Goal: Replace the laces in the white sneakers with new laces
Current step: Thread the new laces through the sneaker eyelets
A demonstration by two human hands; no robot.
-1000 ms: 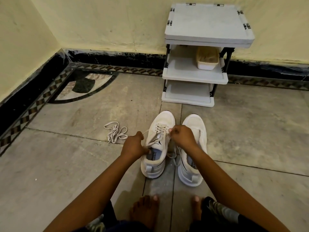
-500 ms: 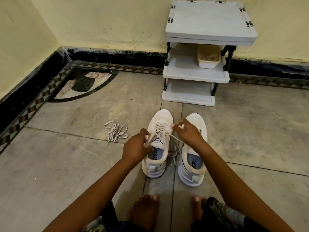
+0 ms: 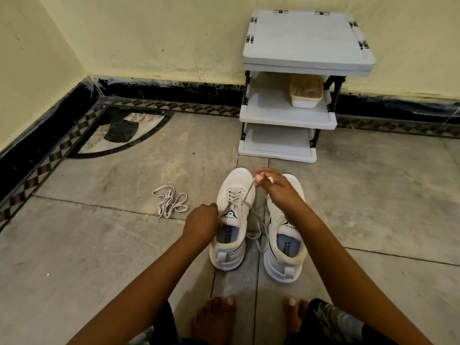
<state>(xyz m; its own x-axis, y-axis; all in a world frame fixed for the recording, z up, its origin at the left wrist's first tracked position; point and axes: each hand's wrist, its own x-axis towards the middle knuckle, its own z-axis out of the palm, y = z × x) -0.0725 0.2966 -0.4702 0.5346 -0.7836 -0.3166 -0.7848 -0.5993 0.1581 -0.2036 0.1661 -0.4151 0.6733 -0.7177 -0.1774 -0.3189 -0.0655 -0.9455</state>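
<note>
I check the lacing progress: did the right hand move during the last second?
Yes. The right hand moved away from the person, pulling the lace toward the toe of the left sneaker.

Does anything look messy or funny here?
A loose lace lies tangled on the floor, left of the left sneaker. The right sneaker shows no lacing. Nothing looks broken or spilled.

We have one head-worn wide-angle view, looking forward and down over the floor (image 3: 99,245) toward the wall corner (image 3: 84,70), close above both hands.
</note>
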